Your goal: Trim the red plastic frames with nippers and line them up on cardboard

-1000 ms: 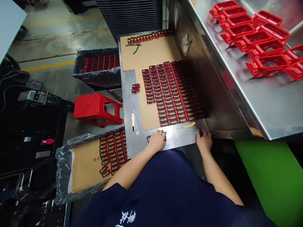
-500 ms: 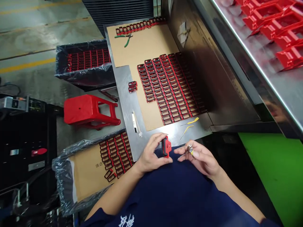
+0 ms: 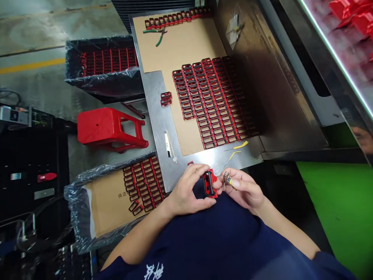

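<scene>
right fingers [image 3: 245, 187], clamped on a tool [image 3: 227, 179], moved nearer the frame [image 3: 211, 183] left fingers [image 3: 199, 170] grip; yellow strips [image 3: 240, 145], pliers [image 3: 162, 30] beyond

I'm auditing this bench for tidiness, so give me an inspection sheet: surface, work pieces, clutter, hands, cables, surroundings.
Surface: grey metal table, partly covered by brown cardboard sheet.
Work pieces: red-and-black rectangular frame; rows of similar frames on the cardboard.
Clutter: green-handled pliers; two thin yellow-handled tools near the table's front edge.
Hands: left hand grips the frame; right hand pinches a small silver-and-yellow tool close by.
Cables: nothing seen on the table.
Surroundings: red plastic stool, two dark plastic-lined bins beside the table.
</scene>
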{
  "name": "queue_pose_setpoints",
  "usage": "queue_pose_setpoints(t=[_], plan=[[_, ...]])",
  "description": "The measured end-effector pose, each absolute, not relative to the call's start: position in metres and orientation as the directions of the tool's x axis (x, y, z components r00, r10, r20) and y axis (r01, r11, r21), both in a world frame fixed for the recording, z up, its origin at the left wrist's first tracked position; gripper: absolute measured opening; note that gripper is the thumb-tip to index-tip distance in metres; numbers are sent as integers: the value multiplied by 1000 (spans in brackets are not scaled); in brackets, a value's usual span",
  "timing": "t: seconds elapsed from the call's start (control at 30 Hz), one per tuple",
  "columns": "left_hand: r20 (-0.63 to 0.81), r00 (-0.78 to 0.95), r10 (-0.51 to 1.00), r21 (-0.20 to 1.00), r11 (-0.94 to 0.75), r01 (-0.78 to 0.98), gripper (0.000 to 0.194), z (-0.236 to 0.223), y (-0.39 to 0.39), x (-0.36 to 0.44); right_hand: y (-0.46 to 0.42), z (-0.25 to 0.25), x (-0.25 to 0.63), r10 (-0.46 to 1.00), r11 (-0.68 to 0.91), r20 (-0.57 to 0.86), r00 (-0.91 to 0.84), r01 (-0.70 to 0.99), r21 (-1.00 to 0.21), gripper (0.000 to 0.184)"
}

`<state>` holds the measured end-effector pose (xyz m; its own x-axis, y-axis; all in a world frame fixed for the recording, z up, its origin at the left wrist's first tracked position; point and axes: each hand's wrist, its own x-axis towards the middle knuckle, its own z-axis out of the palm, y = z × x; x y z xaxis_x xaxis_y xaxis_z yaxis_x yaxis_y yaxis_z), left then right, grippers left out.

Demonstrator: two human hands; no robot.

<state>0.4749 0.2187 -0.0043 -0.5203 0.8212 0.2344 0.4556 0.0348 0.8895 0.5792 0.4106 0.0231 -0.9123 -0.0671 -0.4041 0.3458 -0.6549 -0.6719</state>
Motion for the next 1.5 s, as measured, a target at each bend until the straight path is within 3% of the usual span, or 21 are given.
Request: queue_pose_setpoints(t=[0.1,0.17,0.27,0.33,0.4,0.5,0.6,1.23,1.5], plan=[[253,-541,802,890,26,455,76,0,218,475,414,20,581,-47,-654,-391,-919,325,-683,36],[286,-558,779,894,-7,448,77,1,217,476,419,20,585,69,-553,-333,-941,242,-797,30],[323,-571,754,898,-55,436,81,0,215,479,427,26,594,206,-29,-105,-973,101,-994,17],[339,-575,744,901,-81,426,81,-1,216,480,429,34,597,139,297,70,-988,-26,-954,20],[351,-583,732,905,-105,413,78,-3,217,481,429,42,596,31,423,214,-976,-181,-888,19],[363,-589,722,908,-131,398,75,-5,221,482,428,50,592,-91,493,324,-942,-325,-807,8],[370,-587,720,907,-143,396,73,-6,222,482,428,52,589,-150,542,337,-929,-363,-758,7],[410,-602,685,892,-164,421,73,-11,225,482,428,45,582,-145,495,350,-926,-374,-784,5],[375,-597,709,900,-124,417,86,-15,222,480,428,49,586,-163,533,289,-943,-331,-779,6]])
